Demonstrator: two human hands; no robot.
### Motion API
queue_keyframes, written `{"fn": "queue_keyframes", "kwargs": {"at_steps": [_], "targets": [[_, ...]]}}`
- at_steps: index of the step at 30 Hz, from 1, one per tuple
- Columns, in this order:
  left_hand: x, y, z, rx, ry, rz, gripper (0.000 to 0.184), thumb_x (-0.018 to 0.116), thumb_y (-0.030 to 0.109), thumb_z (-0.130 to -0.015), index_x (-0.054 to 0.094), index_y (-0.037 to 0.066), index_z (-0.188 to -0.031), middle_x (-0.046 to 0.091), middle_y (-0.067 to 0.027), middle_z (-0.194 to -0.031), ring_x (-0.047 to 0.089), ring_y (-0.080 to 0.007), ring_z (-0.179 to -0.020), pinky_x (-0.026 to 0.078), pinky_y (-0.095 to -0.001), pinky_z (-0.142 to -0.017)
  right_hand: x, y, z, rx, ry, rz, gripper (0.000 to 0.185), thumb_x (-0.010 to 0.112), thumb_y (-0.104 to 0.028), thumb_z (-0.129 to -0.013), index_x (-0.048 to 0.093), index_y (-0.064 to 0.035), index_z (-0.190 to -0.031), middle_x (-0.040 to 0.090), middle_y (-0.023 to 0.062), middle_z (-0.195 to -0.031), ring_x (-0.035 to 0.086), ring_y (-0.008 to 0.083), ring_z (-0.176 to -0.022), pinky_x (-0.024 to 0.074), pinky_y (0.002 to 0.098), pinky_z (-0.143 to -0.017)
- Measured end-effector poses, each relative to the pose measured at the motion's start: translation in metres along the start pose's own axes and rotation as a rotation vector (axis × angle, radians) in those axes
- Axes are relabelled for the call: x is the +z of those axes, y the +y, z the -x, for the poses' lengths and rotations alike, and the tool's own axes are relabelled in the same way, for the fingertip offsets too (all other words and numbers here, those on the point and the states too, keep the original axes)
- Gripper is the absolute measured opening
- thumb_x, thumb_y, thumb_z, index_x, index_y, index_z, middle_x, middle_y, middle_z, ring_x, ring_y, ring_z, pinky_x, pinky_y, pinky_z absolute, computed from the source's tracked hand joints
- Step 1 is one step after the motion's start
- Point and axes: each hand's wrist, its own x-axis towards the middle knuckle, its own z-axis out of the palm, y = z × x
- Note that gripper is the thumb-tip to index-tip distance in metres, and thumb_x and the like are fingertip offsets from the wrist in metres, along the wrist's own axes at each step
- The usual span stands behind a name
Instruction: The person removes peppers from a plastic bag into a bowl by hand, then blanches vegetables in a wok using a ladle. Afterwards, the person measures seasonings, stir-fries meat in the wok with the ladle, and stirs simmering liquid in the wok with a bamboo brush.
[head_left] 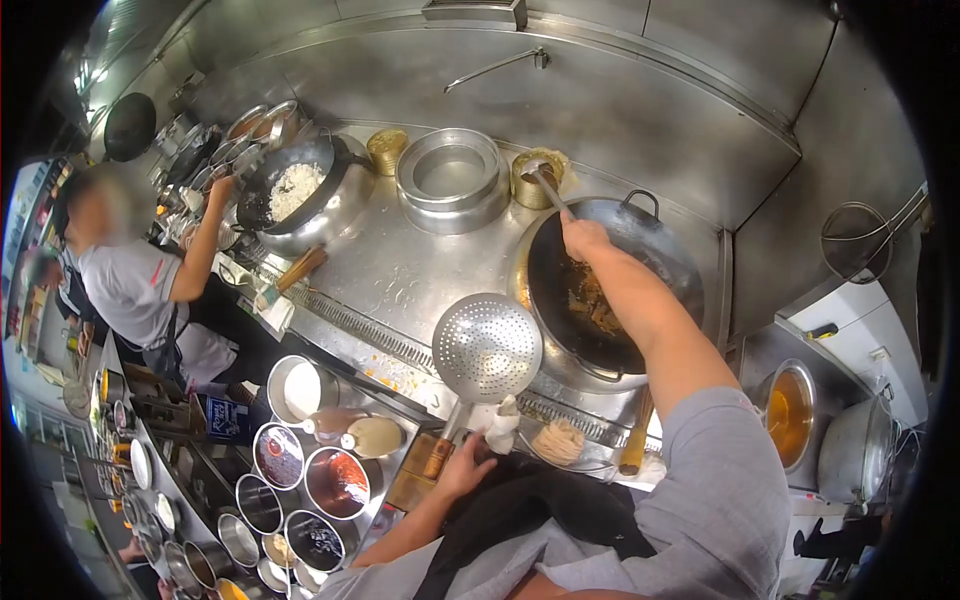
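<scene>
My right hand (583, 238) is closed around the handle of a ladle (548, 185). The ladle's head is at the mouth of an open tin can (525, 190) behind the wok. Beneath my right forearm sits a large dark wok (560, 290) with brown food (598, 305) in its bottom. My left hand (465, 468) is low at the counter edge, thumb and fingers apart. It is beside the wooden handle of a perforated strainer (487, 347) and just below a crumpled white cloth (502, 425); whether it touches either I cannot tell.
A second wok with white rice (296, 190) stands left, where another person (140, 270) works. Metal basins (450, 175) sit between the woks. Sauce pots (338, 482) and squeeze bottles (375, 437) crowd the lower left. A brush (633, 450) lies by the front edge.
</scene>
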Motion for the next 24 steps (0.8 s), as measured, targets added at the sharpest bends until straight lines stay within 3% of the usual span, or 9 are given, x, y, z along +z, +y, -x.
{"fn": "queue_keyframes", "kwargs": {"at_steps": [4,5,11,15,17,18,20,21,24], "targets": [[-0.020,-0.048,0.059,-0.204,-0.061,-0.087,0.042,0.064,0.025,-0.093,0.055,0.008,-0.130,0.069,-0.0156,-0.101,0.068,-0.0295,-0.097,0.053,-0.0375,-0.085,-0.015,0.001,0.019,0.177,-0.099,-0.704,0.085,0.049,-0.002,-0.081,0.011,-0.0090,-0.157,0.066,0.0305,-0.110,0.065,0.0416,-0.104,0.0500,0.0471,-0.091],[-0.022,-0.066,0.069,-0.201,-0.064,-0.094,0.042,0.064,0.025,-0.093,0.055,0.008,-0.130,0.069,-0.0156,-0.101,0.068,-0.0295,-0.097,0.053,-0.0375,-0.085,-0.007,-0.013,0.043,0.145,0.041,-0.502,0.086,0.048,0.000,-0.081,0.011,-0.0104,-0.157,0.065,0.0317,-0.108,0.065,0.0433,-0.102,0.0496,0.0481,-0.091],[-0.029,-0.115,0.103,-0.390,-0.120,0.120,0.040,0.054,0.033,-0.098,0.057,0.004,-0.125,0.070,-0.0183,-0.099,0.069,-0.0302,-0.084,0.053,-0.0393,-0.077,-0.002,-0.084,0.043,-0.021,0.235,-0.874,0.084,0.050,-0.007,-0.085,0.010,-0.0193,-0.158,0.054,0.0314,-0.130,0.055,0.0434,-0.120,0.0439,0.0465,-0.099],[-0.025,-0.132,0.131,-0.486,0.060,0.055,0.043,0.052,0.037,-0.100,0.058,0.001,-0.122,0.069,-0.0165,-0.094,0.068,-0.0260,-0.082,0.052,-0.0380,-0.074,-0.034,-0.151,-0.034,0.097,-0.037,-0.788,0.086,0.052,-0.007,-0.083,0.011,-0.0151,-0.158,0.055,0.0260,-0.134,0.055,0.0375,-0.124,0.0447,0.0429,-0.101],[-0.025,-0.129,0.146,-0.512,0.105,0.086,0.043,0.052,0.038,-0.100,0.058,0.001,-0.121,0.069,-0.0155,-0.093,0.068,-0.0254,-0.083,0.052,-0.0375,-0.075,0.011,-0.198,-0.102,0.185,0.164,-1.043,0.061,0.053,-0.006,-0.082,0.042,0.0004,-0.142,0.065,0.0251,-0.111,0.067,0.0382,-0.096,0.0542,0.0449,-0.083],[-0.011,-0.157,0.162,-0.491,0.151,0.111,0.042,0.053,0.037,-0.100,0.059,0.001,-0.120,0.069,-0.0154,-0.093,0.067,-0.0243,-0.083,0.052,-0.0364,-0.075,0.000,-0.208,-0.119,0.174,0.164,-1.046,0.061,0.053,-0.006,-0.082,0.042,0.0004,-0.142,0.065,0.0251,-0.111,0.067,0.0382,-0.096,0.0542,0.0449,-0.083],[0.008,-0.187,0.190,-0.477,0.214,0.153,0.039,0.054,0.034,-0.099,0.061,0.001,-0.117,0.069,-0.0146,-0.092,0.066,-0.0224,-0.083,0.051,-0.0353,-0.075,-0.017,-0.226,-0.141,0.236,-0.474,-2.608,0.024,0.050,0.003,-0.082,0.053,0.0051,-0.105,0.060,0.0160,-0.080,0.055,0.0216,-0.054,0.0478,0.0308,-0.047],[0.005,-0.181,0.195,-0.498,0.183,0.150,0.037,0.055,0.033,-0.098,0.061,0.001,-0.116,0.069,-0.0141,-0.092,0.066,-0.0217,-0.083,0.051,-0.0353,-0.075,-0.046,-0.229,-0.113,0.280,-0.365,-2.844,0.013,0.054,0.003,-0.081,0.043,-0.0026,-0.077,0.048,0.0082,-0.067,0.050,0.0149,-0.054,0.0447,0.0253,-0.046],[-0.009,-0.165,0.204,-0.531,0.014,0.121,0.033,0.057,0.030,-0.097,0.062,0.001,-0.113,0.069,-0.0125,-0.089,0.064,-0.0196,-0.081,0.050,-0.0353,-0.074,-0.066,-0.226,-0.072,0.263,-0.326,-3.021,0.011,0.054,0.005,-0.081,0.044,0.0016,-0.078,0.047,0.0066,-0.067,0.050,0.0134,-0.054,0.0431,0.0231,-0.046]]}}
